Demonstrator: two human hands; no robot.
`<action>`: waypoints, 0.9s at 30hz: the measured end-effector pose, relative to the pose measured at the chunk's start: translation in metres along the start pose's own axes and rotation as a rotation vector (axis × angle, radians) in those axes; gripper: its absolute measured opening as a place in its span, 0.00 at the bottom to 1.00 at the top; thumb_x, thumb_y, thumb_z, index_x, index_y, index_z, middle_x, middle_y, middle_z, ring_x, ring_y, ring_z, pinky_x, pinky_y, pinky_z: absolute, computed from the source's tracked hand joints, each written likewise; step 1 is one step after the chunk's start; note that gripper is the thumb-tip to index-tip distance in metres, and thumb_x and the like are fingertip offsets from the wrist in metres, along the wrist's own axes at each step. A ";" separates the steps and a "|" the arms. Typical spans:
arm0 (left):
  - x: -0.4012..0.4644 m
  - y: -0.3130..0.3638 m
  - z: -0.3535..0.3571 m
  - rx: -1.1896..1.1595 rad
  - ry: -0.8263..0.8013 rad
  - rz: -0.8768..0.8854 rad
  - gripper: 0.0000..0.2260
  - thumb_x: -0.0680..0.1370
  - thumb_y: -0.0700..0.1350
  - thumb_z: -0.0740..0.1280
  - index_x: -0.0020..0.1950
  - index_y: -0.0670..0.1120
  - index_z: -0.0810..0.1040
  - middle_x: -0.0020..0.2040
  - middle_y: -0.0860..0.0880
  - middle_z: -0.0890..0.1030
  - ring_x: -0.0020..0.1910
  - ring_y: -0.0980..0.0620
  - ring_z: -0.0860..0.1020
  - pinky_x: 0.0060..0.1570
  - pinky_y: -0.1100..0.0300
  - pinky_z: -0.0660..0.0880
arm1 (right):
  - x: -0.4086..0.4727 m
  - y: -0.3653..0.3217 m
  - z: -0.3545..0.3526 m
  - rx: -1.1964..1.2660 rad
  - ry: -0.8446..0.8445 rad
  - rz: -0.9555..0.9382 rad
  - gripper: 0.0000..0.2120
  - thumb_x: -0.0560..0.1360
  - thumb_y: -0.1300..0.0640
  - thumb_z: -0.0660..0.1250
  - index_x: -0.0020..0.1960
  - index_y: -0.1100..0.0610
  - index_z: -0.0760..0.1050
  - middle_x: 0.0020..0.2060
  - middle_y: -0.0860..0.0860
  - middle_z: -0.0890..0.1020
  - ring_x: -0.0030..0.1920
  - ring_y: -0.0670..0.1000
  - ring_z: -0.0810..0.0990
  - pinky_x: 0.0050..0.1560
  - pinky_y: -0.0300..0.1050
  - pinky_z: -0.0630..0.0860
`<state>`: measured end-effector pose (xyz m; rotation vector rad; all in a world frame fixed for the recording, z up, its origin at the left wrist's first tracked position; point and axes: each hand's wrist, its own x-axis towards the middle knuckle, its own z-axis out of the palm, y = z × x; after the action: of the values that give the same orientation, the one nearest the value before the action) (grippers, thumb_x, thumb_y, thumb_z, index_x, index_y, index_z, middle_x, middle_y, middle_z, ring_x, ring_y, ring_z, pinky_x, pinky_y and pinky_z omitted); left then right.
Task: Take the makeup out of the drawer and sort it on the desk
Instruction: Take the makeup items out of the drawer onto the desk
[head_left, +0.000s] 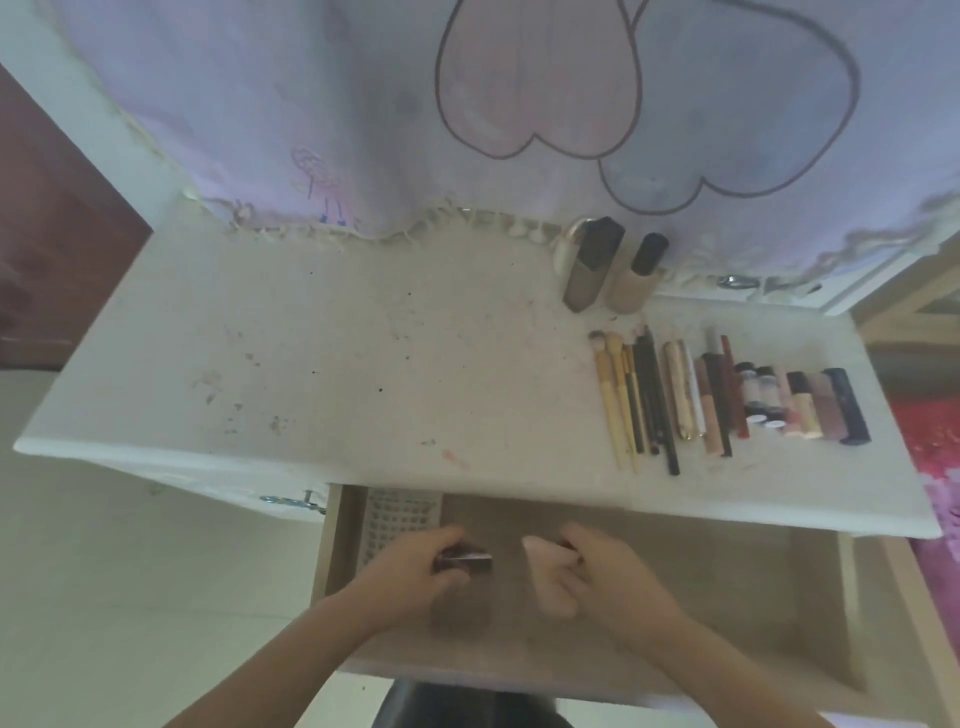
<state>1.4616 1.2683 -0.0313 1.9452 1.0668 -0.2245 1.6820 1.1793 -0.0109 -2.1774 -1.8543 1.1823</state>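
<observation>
Both hands down in the open drawer (727, 597), below the front edge of the surface (363, 364). Left hand (415, 566) curled round a small dark tube with a silvery end (467, 562), held crosswise. Right hand (608, 577) grips a pale pink piece (545, 577) — shape too blurred to name; a dark bit shows at the fingers. A white perforated basket (402, 519) sits at the drawer's left rear, just behind the left hand, partly tucked under the surface edge. Up on the surface, right side, sorted makeup lies in a tight row: brushes with pale handles (615, 400), dark pencils (654, 400), slim tubes (711, 400), small jars (761, 400), squarer tubes ending in a dark one (847, 405). Behind the row stand two bottles with dark caps (613, 270), touching or nearly so. A lilac cloth with heart outlines (519, 104) hangs behind — its fringe rests on the rear of the surface. Left half of the surface stained, speckled.
</observation>
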 end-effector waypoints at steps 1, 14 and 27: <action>-0.005 0.010 -0.014 -0.056 0.017 0.029 0.10 0.77 0.46 0.67 0.58 0.51 0.76 0.53 0.59 0.79 0.53 0.60 0.76 0.55 0.66 0.70 | -0.007 -0.006 -0.018 0.056 0.032 -0.019 0.10 0.77 0.54 0.63 0.43 0.42 0.64 0.42 0.39 0.73 0.43 0.42 0.74 0.42 0.36 0.70; 0.138 0.113 -0.122 -0.280 0.121 0.162 0.16 0.77 0.44 0.67 0.65 0.47 0.75 0.61 0.52 0.77 0.61 0.54 0.74 0.57 0.64 0.67 | 0.115 -0.055 -0.195 0.125 0.765 -0.008 0.08 0.79 0.57 0.60 0.54 0.57 0.75 0.42 0.52 0.78 0.43 0.52 0.76 0.40 0.28 0.69; 0.178 0.093 -0.088 0.178 0.490 0.419 0.14 0.76 0.50 0.66 0.57 0.44 0.79 0.53 0.44 0.77 0.52 0.43 0.72 0.52 0.51 0.71 | 0.155 -0.065 -0.188 0.034 0.693 0.084 0.13 0.80 0.58 0.58 0.63 0.61 0.69 0.47 0.59 0.80 0.45 0.58 0.78 0.43 0.45 0.70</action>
<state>1.6199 1.4188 -0.0138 2.4034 0.9267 0.4214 1.7337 1.4103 0.0752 -2.2520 -1.4357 0.3622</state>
